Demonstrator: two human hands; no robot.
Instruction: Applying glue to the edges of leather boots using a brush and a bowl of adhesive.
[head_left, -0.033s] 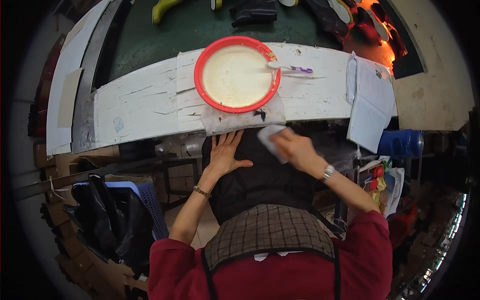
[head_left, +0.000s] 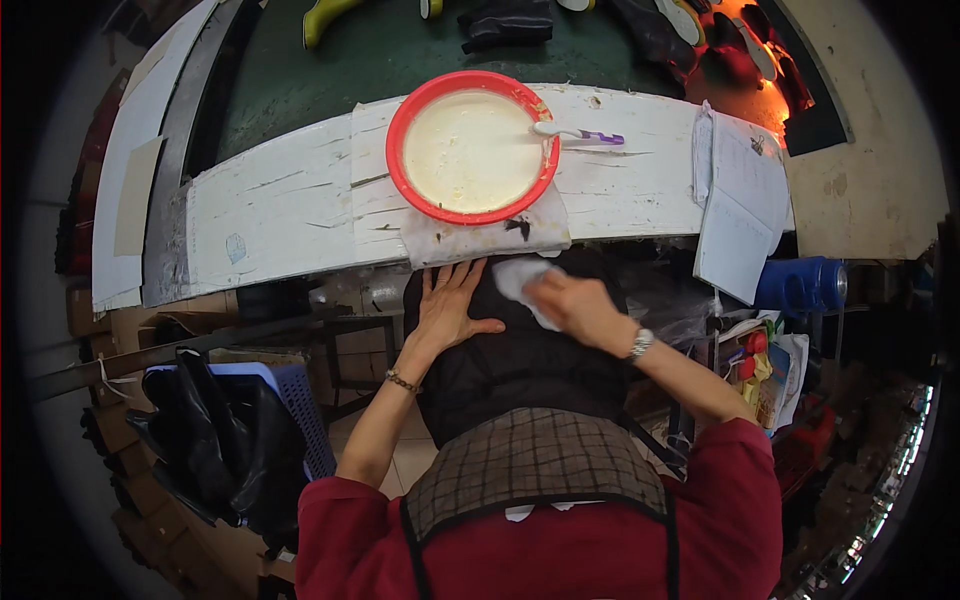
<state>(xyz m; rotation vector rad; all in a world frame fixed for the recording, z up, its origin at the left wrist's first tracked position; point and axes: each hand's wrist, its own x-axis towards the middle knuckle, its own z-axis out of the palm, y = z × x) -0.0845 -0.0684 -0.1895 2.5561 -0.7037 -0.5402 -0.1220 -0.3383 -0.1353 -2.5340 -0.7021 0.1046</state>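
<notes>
Red basin beyond white cloth

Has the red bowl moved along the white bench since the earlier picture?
No. The red bowl sits at the same spot on the white bench, its brush resting on the same rim.

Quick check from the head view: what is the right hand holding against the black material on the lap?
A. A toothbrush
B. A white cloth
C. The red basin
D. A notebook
B. The right hand grips a crumpled white cloth on the black material, while the toothbrush rests on the rim of the red basin up on the white board.
</notes>
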